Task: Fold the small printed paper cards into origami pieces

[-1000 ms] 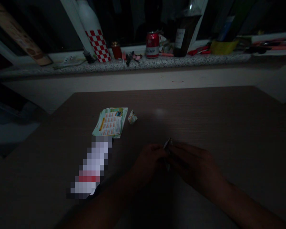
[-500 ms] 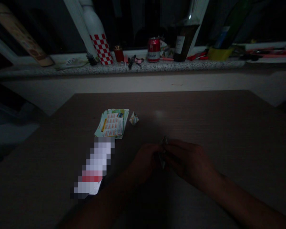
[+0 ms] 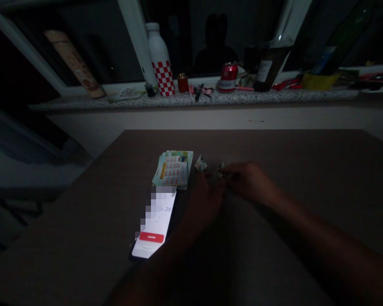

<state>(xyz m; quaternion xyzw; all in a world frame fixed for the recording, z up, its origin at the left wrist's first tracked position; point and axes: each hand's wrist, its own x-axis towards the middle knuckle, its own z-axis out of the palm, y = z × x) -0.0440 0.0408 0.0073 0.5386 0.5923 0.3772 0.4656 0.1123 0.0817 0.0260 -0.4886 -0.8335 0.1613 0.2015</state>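
Observation:
A small folded paper piece is between my two hands, over the table near its middle. My right hand pinches it from the right, fingertips closed on its edge. From the left and below, my left hand has its fingers closed round its lower part; dim light partly hides those fingertips. A second folded paper piece, pointed in shape, stands on the table just beyond my left hand. Left of it lies a stack of printed paper cards with calendar-like grids.
A lit phone lies beside my left forearm on the wooden table. Along the stone windowsill stand a checkered bottle, a red can, a small red jar, a dark bottle and a yellow container.
Both hands have moved forward with the folded paper piece, bringing it close to the standing one. The camera view has shifted, so the table things appear farther right.

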